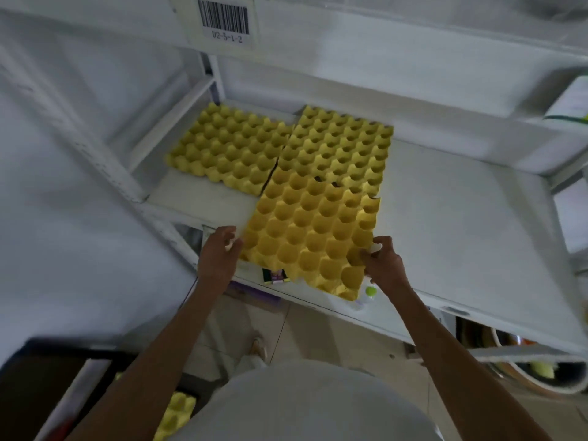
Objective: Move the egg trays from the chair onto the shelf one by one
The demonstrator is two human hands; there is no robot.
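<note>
Here both the left hand (219, 249) and right hand (381, 262) pinch opposite edges of the front egg tray (311, 230) over the shelf (461, 218).

The person wears a pale grey-white top (305, 405) that fills the bottom centre of the view, smooth and unmarked. Both forearms are bare, with no sleeve reaching them, and the left hand (219, 254) and right hand (383, 265) carry no gloves. A light-coloured shoe (258, 346) shows on the floor below.
</note>
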